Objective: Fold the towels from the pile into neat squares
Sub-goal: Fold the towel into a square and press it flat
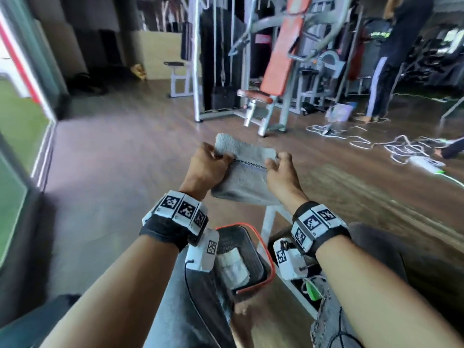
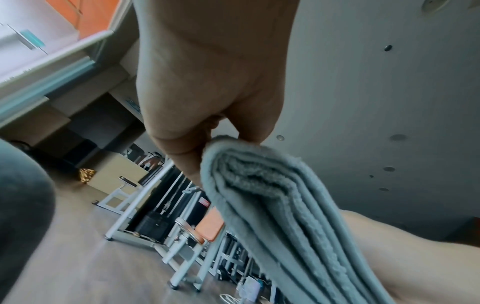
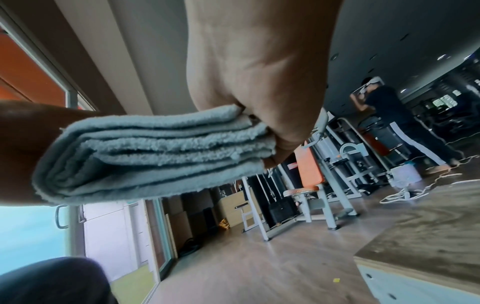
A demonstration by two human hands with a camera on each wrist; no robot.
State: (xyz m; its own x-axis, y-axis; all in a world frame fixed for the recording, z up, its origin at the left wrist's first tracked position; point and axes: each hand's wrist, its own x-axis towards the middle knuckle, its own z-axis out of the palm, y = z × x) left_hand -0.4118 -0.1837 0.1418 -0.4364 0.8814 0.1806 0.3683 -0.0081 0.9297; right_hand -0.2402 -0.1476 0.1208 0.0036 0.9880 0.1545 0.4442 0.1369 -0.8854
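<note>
A grey towel (image 1: 247, 169), folded into a thick small rectangle with a dark stitched band, is held in the air in front of me between both hands. My left hand (image 1: 208, 162) grips its left edge with curled fingers, and my right hand (image 1: 280, 167) pinches its right edge. The left wrist view shows the stacked folded layers of the towel (image 2: 272, 205) running away from my left hand (image 2: 207, 115). In the right wrist view the towel (image 3: 155, 152) shows its layered edge, pinched by my right hand (image 3: 262, 107).
Below my forearms stands a black basket with an orange rim (image 1: 270, 262) holding a pale folded towel (image 1: 232, 267). Gym machines (image 1: 276, 71) stand ahead on the wooden floor. White cables (image 1: 376, 141) lie at right, near a standing person (image 1: 401, 54). A glass wall (image 1: 20, 116) runs along the left.
</note>
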